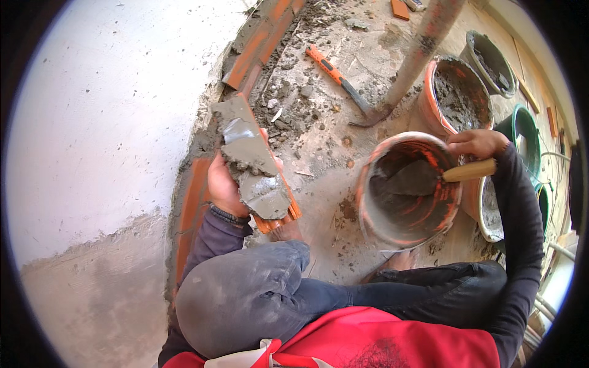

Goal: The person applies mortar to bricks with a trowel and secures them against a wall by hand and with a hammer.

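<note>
My left hand (226,181) holds an orange tile or hollow brick (279,219) from beneath, its upper face covered with lumps of wet grey mortar (251,153). My right hand (477,144) grips the right rim of a mortar-smeared orange bucket (375,202). Inside that bucket lies a trowel (412,179) whose wooden handle (469,169) sticks out over the rim just below my right hand.
A hammer-like tool (328,64) lies beside an upright pole (429,40). More buckets (466,98), some with mortar, line the right. Mortared bricks (195,202) run along the white wall (107,122) at left. Rubble (288,98) is scattered on the floor. My folded legs fill the lower middle.
</note>
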Demonstrator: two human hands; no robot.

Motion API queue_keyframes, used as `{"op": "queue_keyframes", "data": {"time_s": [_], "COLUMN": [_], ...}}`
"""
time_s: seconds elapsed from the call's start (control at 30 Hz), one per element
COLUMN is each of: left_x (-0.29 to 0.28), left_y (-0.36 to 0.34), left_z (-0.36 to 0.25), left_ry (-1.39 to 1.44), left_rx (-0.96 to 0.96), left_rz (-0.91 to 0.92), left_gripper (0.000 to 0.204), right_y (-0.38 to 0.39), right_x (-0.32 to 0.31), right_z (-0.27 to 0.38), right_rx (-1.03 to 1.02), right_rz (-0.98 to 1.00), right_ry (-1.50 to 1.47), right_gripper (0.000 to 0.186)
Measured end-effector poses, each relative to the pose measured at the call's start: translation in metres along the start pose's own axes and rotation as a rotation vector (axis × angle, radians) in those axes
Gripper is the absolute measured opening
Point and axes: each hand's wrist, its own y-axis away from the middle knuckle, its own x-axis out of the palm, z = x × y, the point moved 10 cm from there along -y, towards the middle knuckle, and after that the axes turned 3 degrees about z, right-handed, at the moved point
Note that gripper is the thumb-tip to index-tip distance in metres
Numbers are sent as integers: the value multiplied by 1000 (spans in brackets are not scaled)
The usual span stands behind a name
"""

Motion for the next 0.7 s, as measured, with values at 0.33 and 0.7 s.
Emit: {"op": "queue_keyframes", "data": {"time_s": [0.33, 0.7], "left_x": [18, 112], "left_y": [-71, -129], "left_z": [13, 14], "left_ry": [-51, 4], "left_rx": [-218, -311], "left_rz": [124, 292], "left_gripper": [50, 43], "right_y": [76, 17], "right_x": [-31, -47], "right_z": [-69, 220], "right_rx": [359, -253], "right_rz": [-242, -537], "right_ry": [-178, -658], "right_gripper": [44, 45]}}
